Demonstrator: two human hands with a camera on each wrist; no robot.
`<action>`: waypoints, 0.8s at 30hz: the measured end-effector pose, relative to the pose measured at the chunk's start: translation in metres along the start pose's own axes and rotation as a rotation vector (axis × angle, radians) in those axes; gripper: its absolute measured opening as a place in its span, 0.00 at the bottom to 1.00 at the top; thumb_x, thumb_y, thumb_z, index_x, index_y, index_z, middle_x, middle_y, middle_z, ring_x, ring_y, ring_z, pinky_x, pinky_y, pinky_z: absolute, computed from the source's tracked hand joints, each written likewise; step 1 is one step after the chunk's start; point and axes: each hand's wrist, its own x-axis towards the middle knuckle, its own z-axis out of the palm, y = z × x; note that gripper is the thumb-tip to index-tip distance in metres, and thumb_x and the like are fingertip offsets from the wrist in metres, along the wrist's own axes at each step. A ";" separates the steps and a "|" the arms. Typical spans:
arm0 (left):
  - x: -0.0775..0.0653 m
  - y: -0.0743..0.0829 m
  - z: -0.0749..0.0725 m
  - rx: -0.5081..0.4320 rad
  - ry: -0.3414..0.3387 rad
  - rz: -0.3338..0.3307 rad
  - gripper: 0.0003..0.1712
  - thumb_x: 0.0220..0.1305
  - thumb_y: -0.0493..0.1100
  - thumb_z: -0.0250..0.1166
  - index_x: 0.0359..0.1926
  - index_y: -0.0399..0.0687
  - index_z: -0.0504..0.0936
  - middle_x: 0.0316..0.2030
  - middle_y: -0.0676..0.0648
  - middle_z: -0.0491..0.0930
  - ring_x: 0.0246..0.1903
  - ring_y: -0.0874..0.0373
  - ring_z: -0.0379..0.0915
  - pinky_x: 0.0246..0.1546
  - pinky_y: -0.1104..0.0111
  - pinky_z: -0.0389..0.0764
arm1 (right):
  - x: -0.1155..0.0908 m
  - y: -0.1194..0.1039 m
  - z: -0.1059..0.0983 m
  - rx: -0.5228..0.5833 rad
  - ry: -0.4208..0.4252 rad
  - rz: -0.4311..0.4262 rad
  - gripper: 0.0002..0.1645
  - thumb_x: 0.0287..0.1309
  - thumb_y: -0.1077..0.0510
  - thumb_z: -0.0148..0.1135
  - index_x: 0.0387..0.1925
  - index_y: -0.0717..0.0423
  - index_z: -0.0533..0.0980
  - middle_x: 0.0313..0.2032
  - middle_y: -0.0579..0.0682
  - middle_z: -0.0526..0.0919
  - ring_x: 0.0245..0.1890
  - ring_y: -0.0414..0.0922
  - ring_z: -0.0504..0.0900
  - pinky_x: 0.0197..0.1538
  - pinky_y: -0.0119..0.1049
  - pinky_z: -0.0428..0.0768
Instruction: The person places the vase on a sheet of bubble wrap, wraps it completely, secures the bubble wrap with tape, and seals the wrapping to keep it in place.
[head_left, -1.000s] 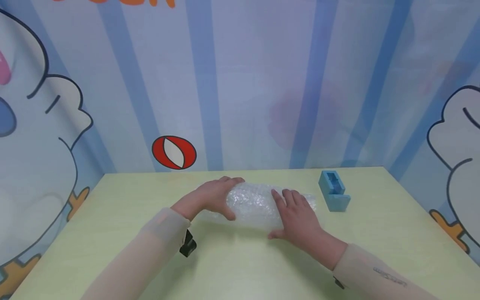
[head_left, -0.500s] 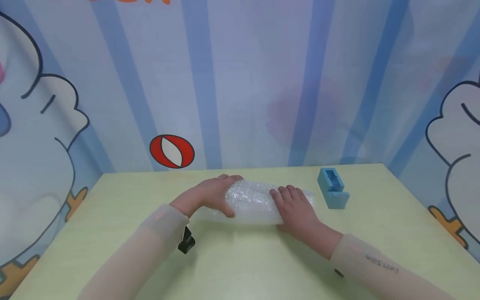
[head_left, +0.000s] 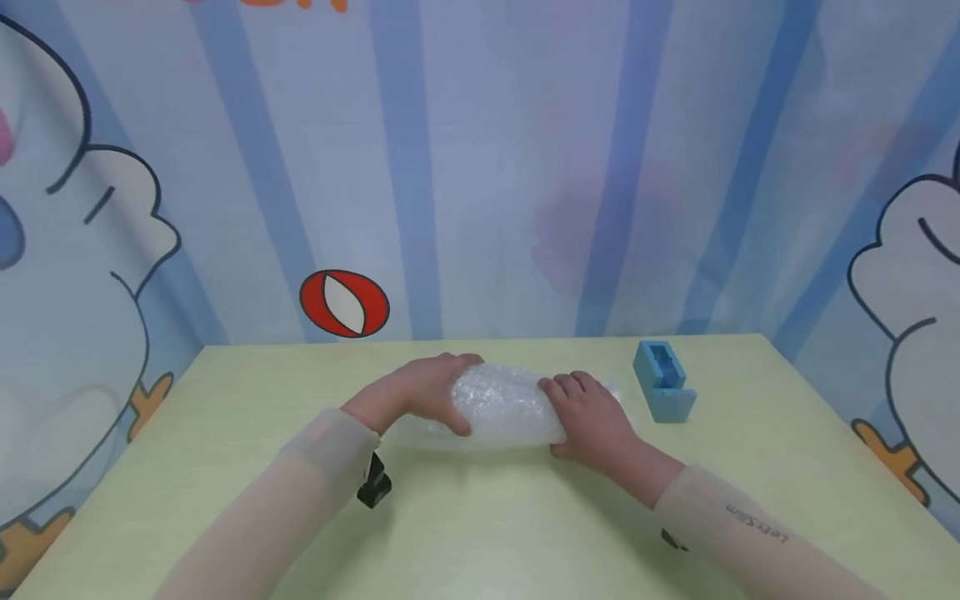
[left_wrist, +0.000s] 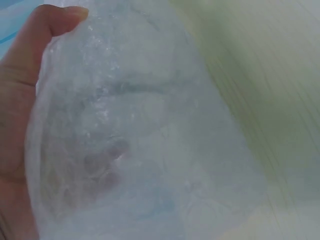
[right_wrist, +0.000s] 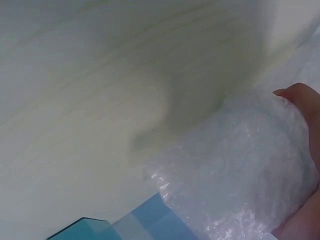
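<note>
A clear bundle of bubble wrap [head_left: 506, 404] lies crosswise between my two hands over the table. My left hand [head_left: 427, 392] grips its left part, fingers over the far side and thumb at the near side. On the right part, my right hand [head_left: 596, 425] holds it with fingers curled over the top and thumb at the front edge. In the left wrist view the bubble wrap [left_wrist: 160, 135] fills most of the picture, and blurred finger shapes show through it. The right wrist view has the right hand [right_wrist: 305, 105] around the crinkled bubble wrap [right_wrist: 225, 160].
A blue tape dispenser [head_left: 665, 383] stands at the back right of the pale yellow-green table [head_left: 480, 533], just right of the wrap. Behind the table's far edge rises a striped blue backdrop [head_left: 502, 167] with cartoon prints.
My right thumb has moved in from beside the bubble wrap to its front edge, and the right fingers have closed more around it. My left hand keeps nearly the same place.
</note>
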 end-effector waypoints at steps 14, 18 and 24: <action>-0.006 0.000 -0.004 -0.034 -0.083 -0.042 0.54 0.52 0.52 0.76 0.77 0.50 0.61 0.69 0.44 0.73 0.62 0.47 0.72 0.64 0.48 0.78 | 0.004 -0.001 -0.013 0.089 -0.091 -0.028 0.46 0.42 0.49 0.82 0.62 0.60 0.72 0.57 0.59 0.82 0.57 0.59 0.79 0.61 0.53 0.82; -0.012 -0.001 -0.005 -0.065 -0.138 -0.051 0.53 0.53 0.53 0.75 0.77 0.50 0.61 0.69 0.45 0.72 0.63 0.47 0.71 0.65 0.48 0.77 | 0.001 -0.004 -0.017 0.140 -0.140 -0.029 0.45 0.43 0.49 0.80 0.62 0.59 0.72 0.57 0.59 0.83 0.58 0.59 0.80 0.60 0.54 0.82; -0.024 -0.002 -0.007 -0.095 -0.233 -0.069 0.53 0.55 0.55 0.72 0.78 0.49 0.59 0.74 0.45 0.67 0.69 0.47 0.66 0.71 0.47 0.71 | -0.004 -0.009 -0.025 0.225 -0.214 -0.052 0.43 0.44 0.51 0.78 0.62 0.58 0.72 0.55 0.59 0.84 0.56 0.59 0.81 0.56 0.56 0.83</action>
